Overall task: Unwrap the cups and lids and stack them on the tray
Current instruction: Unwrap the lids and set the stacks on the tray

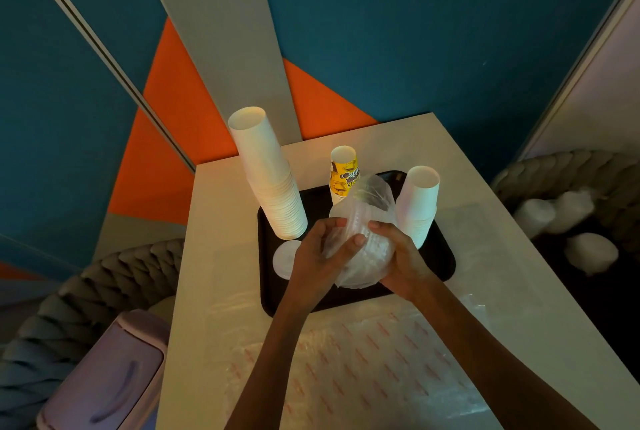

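Over the black tray (440, 266), both my hands hold a stack of clear lids wrapped in a thin plastic bag (370, 221). My left hand (320, 253) pinches the bag's plastic at its left side. My right hand (401, 256) grips the wrapped stack from the right and below. On the tray stand a tall leaning stack of white cups (273, 183) at the left, a yellow printed stack of cups (343, 173) at the back and a shorter white stack of cups (420, 201) at the right. A small pile of white lids (285, 258) lies by the tall stack.
The tray sits on a pale table (214, 256). Empty clear wrappers with red print (363, 370) lie on the table's near part. A lilac bin (110, 374) stands at the lower left. Braided grey seats flank the table, and white bundles (568, 221) lie on the right.
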`<state>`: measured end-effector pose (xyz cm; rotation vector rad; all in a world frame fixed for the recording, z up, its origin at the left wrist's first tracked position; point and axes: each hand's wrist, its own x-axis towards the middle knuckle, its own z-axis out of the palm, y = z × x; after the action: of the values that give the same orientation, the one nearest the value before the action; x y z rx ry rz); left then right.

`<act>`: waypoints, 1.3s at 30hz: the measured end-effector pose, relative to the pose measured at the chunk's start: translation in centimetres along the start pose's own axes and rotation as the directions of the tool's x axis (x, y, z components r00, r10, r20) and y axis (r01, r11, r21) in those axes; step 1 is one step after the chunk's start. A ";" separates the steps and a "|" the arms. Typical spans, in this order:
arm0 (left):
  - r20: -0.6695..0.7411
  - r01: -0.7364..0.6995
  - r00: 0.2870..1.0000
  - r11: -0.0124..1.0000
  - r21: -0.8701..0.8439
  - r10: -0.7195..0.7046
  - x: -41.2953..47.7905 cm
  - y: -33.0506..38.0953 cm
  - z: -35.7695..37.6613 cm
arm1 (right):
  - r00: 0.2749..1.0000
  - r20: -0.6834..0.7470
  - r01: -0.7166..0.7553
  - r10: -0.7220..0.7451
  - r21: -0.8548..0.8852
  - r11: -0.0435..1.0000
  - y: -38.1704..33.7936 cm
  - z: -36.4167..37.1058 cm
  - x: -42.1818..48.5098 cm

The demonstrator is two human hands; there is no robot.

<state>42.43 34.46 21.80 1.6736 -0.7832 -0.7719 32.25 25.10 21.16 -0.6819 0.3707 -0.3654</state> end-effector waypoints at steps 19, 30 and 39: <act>-0.146 -0.279 0.940 0.940 0.198 0.310 -1.4 1.6 0.1 | 0.997 -0.006 0.083 -0.083 0.056 0.995 -0.2 1.1 -0.2; -0.156 -0.427 0.852 0.836 0.344 0.500 -2.0 1.8 -0.5 | 0.995 -0.064 0.075 -0.072 0.045 0.996 0.1 -0.1 0.5; -0.277 -0.394 0.825 0.852 0.344 0.493 -1.7 0.6 -1.5 | 0.994 -0.098 0.065 -0.057 0.080 0.995 0.1 -0.9 0.6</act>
<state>42.55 36.57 22.85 1.7062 -1.0037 -0.0193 32.42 24.39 20.33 -0.5966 0.4243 -0.4699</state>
